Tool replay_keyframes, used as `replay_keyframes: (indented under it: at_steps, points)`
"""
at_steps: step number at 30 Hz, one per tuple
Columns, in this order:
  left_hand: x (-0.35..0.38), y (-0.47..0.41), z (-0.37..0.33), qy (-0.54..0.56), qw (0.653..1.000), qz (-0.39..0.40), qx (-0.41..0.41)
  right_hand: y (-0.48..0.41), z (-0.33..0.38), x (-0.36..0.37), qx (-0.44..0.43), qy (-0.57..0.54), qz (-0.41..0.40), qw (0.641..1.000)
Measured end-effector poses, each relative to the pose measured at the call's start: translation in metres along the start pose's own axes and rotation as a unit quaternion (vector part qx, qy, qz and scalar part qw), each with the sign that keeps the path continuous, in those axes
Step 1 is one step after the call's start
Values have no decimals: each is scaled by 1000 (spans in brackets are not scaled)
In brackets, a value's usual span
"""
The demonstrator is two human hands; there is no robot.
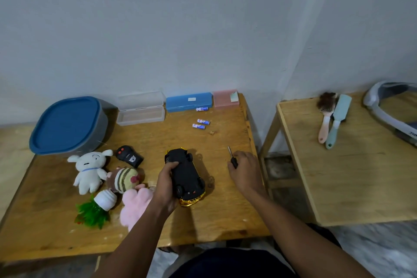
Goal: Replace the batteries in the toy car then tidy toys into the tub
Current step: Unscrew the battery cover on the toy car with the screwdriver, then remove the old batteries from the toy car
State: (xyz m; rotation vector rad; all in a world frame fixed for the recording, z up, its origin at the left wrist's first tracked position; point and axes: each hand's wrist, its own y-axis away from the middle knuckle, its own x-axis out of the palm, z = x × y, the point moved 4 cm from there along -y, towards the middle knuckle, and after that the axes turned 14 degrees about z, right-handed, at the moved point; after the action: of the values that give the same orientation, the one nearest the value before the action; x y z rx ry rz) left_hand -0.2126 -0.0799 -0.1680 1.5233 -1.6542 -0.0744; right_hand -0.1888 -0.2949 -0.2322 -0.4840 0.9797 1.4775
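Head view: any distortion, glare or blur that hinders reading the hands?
In the head view, wide-angle bending bows the table edges; light is soft, no strong glare, a faint shadow beside the toy car in the left hand; the batteries are too blurred to read, the screwdriver in the right hand is clear.

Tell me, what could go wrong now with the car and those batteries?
The batteries lie loose on their sides, so a bump might roll them off the table. The tiny piece beside them, maybe a screw, could easily get lost. Only the left hand holds the upturned toy car, so the screwdriver in the right hand might slip.
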Motion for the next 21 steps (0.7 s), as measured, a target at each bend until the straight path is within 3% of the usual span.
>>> replay_keyframes:
  at_steps: [11,15,17,21]
  points:
    - [6,-2,-1,17,999,28,8,2,9,-10,-36,18,-13,999]
    - [5,0,-5,9,1000,14,4,7,48,-17,-113,-6,-39,993]
    - [1,-1,-6,4,1000,2,0,11,76,-18,-174,-51,-14,983]
    - [-8,-2,-9,3,1000,-25,-1,19,116,-8,-260,-31,59,963]
